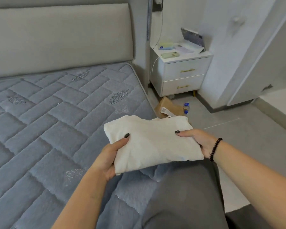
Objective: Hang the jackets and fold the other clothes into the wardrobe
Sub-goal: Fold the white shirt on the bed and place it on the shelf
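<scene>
A folded white garment (151, 142) is held in the air above the right edge of the bed. My left hand (110, 157) grips its near left corner, thumb on top and fingers hidden underneath. Its right side is gripped by my right hand (199, 142), thumb lying on the cloth, a black bead bracelet on that wrist. The white wardrobe door (248, 52) stands open at the right; its inside is out of view.
A blue-grey quilted mattress (48, 116) with a grey headboard fills the left. A white nightstand (182, 71) with small items stands beyond. A cardboard box (168, 107) and a water bottle (186, 107) lie on the grey floor. My grey-trousered leg (186, 195) is below.
</scene>
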Demonstrator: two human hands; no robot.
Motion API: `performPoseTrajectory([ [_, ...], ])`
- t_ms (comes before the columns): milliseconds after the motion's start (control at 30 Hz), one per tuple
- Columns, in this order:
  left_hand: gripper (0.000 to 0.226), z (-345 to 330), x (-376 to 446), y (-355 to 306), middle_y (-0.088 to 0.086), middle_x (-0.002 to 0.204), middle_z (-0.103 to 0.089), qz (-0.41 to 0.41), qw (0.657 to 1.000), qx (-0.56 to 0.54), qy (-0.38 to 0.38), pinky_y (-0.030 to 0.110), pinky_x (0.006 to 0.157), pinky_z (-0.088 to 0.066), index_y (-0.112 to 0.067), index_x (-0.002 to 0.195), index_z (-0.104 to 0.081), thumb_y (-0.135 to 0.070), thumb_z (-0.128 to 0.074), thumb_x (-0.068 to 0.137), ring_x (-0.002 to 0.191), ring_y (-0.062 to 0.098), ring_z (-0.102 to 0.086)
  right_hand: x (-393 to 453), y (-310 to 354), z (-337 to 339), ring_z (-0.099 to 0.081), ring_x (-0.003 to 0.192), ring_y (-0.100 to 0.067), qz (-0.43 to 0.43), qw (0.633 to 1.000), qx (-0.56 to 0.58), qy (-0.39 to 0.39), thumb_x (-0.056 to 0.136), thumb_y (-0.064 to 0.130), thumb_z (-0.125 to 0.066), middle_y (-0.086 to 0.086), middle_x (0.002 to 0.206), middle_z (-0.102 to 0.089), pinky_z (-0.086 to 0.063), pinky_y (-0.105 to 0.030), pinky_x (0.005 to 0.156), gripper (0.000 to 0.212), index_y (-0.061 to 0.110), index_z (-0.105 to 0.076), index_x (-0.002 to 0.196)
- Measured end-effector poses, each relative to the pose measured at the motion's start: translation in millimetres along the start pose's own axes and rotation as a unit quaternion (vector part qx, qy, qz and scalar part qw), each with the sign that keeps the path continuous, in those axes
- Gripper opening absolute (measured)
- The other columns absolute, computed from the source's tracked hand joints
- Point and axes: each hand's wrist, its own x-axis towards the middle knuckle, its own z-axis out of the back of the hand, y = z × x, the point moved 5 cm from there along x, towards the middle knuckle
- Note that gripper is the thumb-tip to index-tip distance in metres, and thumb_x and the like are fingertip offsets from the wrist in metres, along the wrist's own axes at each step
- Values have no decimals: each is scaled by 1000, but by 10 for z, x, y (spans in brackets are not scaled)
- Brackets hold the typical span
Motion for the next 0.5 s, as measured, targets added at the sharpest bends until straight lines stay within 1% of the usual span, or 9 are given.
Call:
performPoseTrajectory([
  [67,53,-272,23,27,17,117,-69,-3,999,22,31,46,73,-58,-6,120,-64,-25,-80,73,105,35,-68,-174,-13,249,-72,81,-30,43,998,14,-37,72,23,-74,-13,96,-74,-58,-37,59,47,14,-61,117],
  [100,54,-417,33,48,17,118,-69,-6,998,31,45,46,74,-58,-6,123,-62,-25,-79,75,106,34,-67,-265,-24,380,-72,84,-30,68,996,19,-58,77,24,-72,-13,99,-74,-58,-37,61,44,16,-60,119],
  [200,58,-858,75,126,16,118,-68,-15,995,60,76,47,77,-58,-9,129,-57,-25,-75,76,107,34,-67,-562,-47,750,-71,93,-29,139,984,50,-97,85,25,-66,-8,105,-73,-58,-40,69,36,28,-59,120],
  [300,61,-1301,125,187,15,116,-70,-20,991,96,93,48,75,-58,-13,130,-55,-26,-75,74,103,35,-68,-885,-26,1096,-72,91,-26,186,971,72,-134,87,20,-65,-4,103,-74,-58,-36,64,34,30,-58,119],
  [367,59,-1595,178,217,14,112,-71,-21,987,121,102,50,74,-57,-17,128,-56,-25,-76,74,99,35,-69,-1090,23,1324,-72,88,-23,216,960,83,-160,87,17,-65,-1,100,-74,-57,-33,60,31,29,-59,115],
  [433,51,-1883,260,245,12,108,-73,-31,984,147,99,49,71,-58,-17,126,-57,-23,-75,79,94,34,-71,-1276,80,1578,-73,84,-21,242,947,95,-189,87,15,-65,0,97,-75,-57,-30,57,28,30,-61,110],
  [500,43,-2182,347,293,10,104,-74,-37,980,168,100,48,67,-58,-17,123,-58,-21,-74,83,90,32,-72,-1435,129,1834,-72,87,-23,259,937,99,-214,87,16,-65,0,99,-75,-57,-32,59,28,32,-61,110],
])
